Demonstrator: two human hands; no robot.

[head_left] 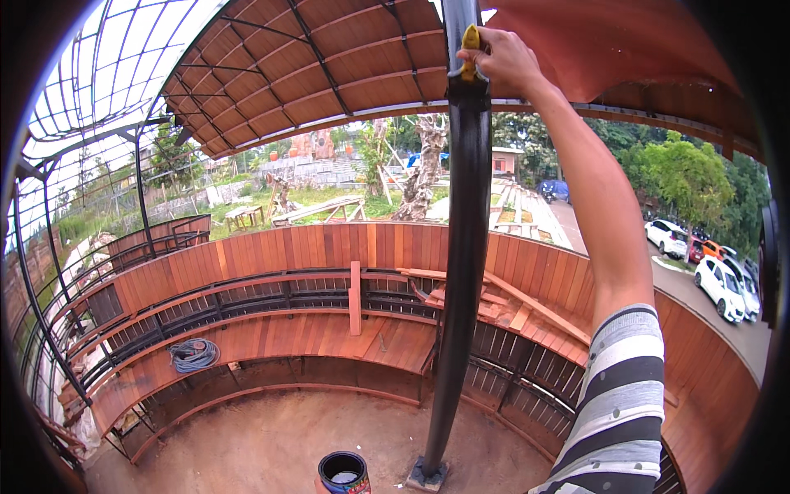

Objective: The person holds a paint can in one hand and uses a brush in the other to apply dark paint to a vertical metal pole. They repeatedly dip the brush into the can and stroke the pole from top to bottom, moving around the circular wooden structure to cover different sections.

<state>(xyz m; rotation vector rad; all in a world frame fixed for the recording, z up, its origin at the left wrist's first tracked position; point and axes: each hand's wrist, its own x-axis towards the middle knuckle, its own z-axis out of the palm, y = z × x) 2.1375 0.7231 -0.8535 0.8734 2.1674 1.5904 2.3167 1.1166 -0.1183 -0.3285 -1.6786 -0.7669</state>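
Raised high, my right hand (pixel 512 59) grips a paintbrush by its yellow handle (pixel 470 41). The dark bristles press against a tall metal post (pixel 466 206). Below the brush the post is glossy black; above it the surface looks lighter and grey. At the bottom edge is an open paint can (pixel 346 471) with a black-smeared rim and some liquid inside. A small part of my left hand (pixel 320 487) shows against the can's left side, holding it; most of that hand is out of the picture.
The post stands on a small concrete footing (pixel 428 475). A curved wooden bench (pixel 288 333) rings the floor, with a coiled hose or cable (pixel 194 355) on it. Loose planks (pixel 502 303) lie behind the post. A slatted roof (pixel 313 66) hangs overhead; parked cars (pixel 721 284) stand outside.
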